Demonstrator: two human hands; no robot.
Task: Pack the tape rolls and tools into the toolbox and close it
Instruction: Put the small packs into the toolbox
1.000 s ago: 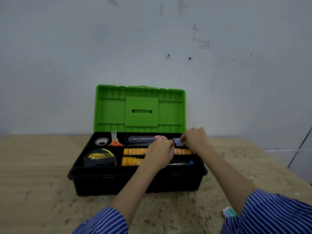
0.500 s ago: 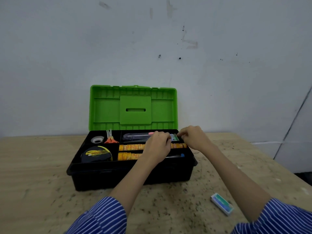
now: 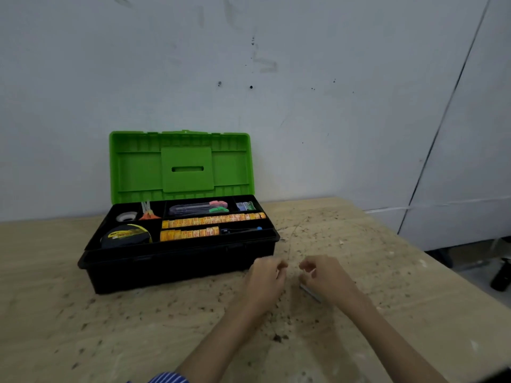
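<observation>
The black toolbox (image 3: 177, 269) stands open on the table, its green lid (image 3: 179, 167) upright. Its tray holds a tape measure (image 3: 125, 236), a small tape roll (image 3: 126, 217), orange-handled pliers (image 3: 149, 214), utility knives (image 3: 199, 208), two rows of yellow-orange rolls (image 3: 213, 219), a pen (image 3: 240, 230) and small packets (image 3: 245, 206). My left hand (image 3: 265, 277) hovers loosely curled by the box's front right corner and holds nothing. My right hand (image 3: 326, 277) is curled over a small flat packet (image 3: 311, 292) on the table; only the packet's edge shows.
The speckled wooden table (image 3: 138, 327) runs back to a grey wall behind the box. Its right edge drops off to the floor, where a dark object (image 3: 500, 277) stands beside a white panel.
Both hands have left the tray's back right compartment and come down to the table in front of the box's right end. The view has swung to the right.
</observation>
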